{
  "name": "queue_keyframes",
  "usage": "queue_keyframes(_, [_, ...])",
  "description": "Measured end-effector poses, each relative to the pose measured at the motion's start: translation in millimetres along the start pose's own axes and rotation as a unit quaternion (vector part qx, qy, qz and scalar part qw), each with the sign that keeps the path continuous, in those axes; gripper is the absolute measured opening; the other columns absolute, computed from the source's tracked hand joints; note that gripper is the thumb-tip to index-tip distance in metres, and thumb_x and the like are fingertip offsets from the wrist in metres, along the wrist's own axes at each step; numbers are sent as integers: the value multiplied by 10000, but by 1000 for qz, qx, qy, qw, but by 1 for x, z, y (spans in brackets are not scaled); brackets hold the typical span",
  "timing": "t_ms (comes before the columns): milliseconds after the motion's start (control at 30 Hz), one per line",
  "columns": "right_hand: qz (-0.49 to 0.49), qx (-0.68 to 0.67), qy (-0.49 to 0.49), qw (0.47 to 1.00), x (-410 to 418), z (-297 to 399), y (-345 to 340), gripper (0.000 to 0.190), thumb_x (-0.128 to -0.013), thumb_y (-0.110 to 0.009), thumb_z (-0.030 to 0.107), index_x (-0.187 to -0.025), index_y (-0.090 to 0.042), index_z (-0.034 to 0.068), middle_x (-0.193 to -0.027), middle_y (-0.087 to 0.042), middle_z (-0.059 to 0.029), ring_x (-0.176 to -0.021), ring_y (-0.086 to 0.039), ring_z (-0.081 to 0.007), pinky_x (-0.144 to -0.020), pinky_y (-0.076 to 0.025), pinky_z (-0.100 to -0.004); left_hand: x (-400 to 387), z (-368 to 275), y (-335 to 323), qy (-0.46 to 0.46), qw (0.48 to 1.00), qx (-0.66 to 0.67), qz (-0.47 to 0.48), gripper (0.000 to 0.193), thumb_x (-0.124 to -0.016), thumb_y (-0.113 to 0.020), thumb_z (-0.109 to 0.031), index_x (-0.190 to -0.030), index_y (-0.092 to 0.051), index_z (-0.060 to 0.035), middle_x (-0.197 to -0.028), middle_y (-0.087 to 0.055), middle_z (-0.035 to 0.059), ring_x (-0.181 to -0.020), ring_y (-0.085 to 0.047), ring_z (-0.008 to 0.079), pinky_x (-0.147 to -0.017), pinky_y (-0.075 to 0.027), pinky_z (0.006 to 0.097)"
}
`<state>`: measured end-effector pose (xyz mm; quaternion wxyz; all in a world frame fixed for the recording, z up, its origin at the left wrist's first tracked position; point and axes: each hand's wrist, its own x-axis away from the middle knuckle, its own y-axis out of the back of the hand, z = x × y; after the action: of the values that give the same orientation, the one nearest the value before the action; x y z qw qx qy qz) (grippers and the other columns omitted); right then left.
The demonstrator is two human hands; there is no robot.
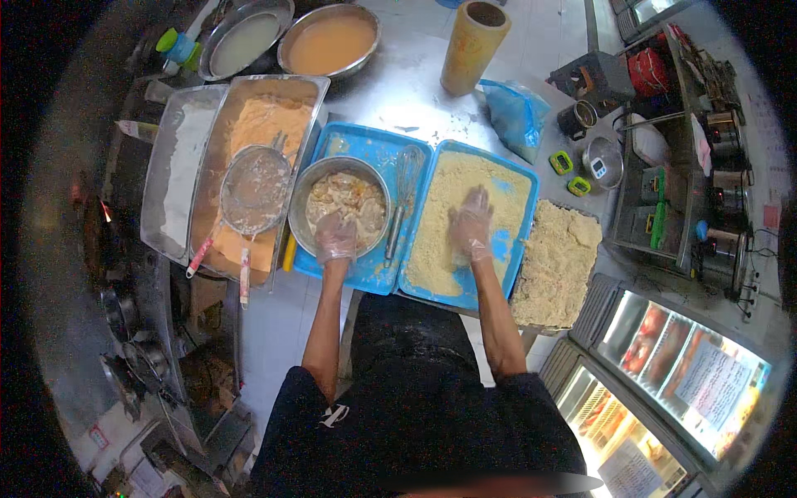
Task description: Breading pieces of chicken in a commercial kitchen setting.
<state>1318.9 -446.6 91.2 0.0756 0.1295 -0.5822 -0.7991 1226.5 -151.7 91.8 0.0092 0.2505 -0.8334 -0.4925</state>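
My left hand (337, 235), in a clear plastic glove, reaches into a round metal bowl (295, 215) of wet, battered pieces (348, 193); its fingertips are partly hidden among them, so whether they hold one cannot be told. The bowl stands on a blue tray (373, 281), beside a wire whisk (398, 211). To the right, my right hand (473, 221), gloved alike, lies palm down on pale crumbs (436, 236) in a second blue tray (532, 187). Its fingers point away from me, and whatever is under the palm is hidden.
At left are metal pans of white powder (187, 168) and orange powder (268, 118), with a strainer (255, 187) on the latter. Two basins of liquid (330, 43) stand behind. A crumb-filled tray (557, 267), green timers (561, 163), a blue bag (514, 118) and a cylindrical container (473, 53) are around the right.
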Motion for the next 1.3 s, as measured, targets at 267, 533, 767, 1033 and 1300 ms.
queue_keyframes(267, [161, -16, -19, 987, 26, 5, 21, 654, -809, -401, 318, -1210, -203, -160, -1307, -132, -295, -1237, -99, -390, -1016, -69, -425, -11, -37, 28, 65, 995, -41, 62, 377, -690, -588, -289, -956, -564, -22, -911, -555, 194, -866, -519, 349, -776, -410, 417])
queue_keyframes(533, [139, -37, 2, 990, 11, 8, 39, 922, -551, -712, 234, -1231, -196, -115, -1297, -189, -276, -1223, -170, -370, -1025, -138, -357, -13, -41, 34, 102, 986, -67, 117, 398, -721, -545, -312, -1015, -536, -44, -934, -553, 191, -872, -521, 347, -786, -408, 409])
queue_keyframes(767, [-10, -19, 32, 999, 8, -25, -2, 740, -545, -659, 54, -1199, -328, -49, -1216, -370, -215, -1141, -346, -330, -959, -289, -345, -8, -39, 29, 81, 993, -50, 69, 374, -686, -581, -305, -945, -575, -34, -956, -553, 188, -889, -523, 332, -800, -410, 394])
queue_keyframes(1033, [65, -436, -201, 875, 34, -73, -40, 527, -606, -662, 119, -1066, -469, -53, -850, -595, -159, -764, -577, -241, -675, -443, -324, -15, -50, 27, 67, 992, -65, 81, 396, -666, -614, -273, -973, -571, -27, -966, -551, 186, -924, -510, 314, -824, -397, 390])
queue_keyframes(1300, [162, -218, -287, 919, 34, -61, 70, 576, -554, -720, 253, -1009, -512, -32, -927, -564, -186, -808, -556, -261, -682, -444, -341, -10, -38, 33, 73, 994, -49, 68, 404, -665, -636, -254, -967, -559, 3, -937, -555, 193, -870, -529, 319, -771, -422, 368])
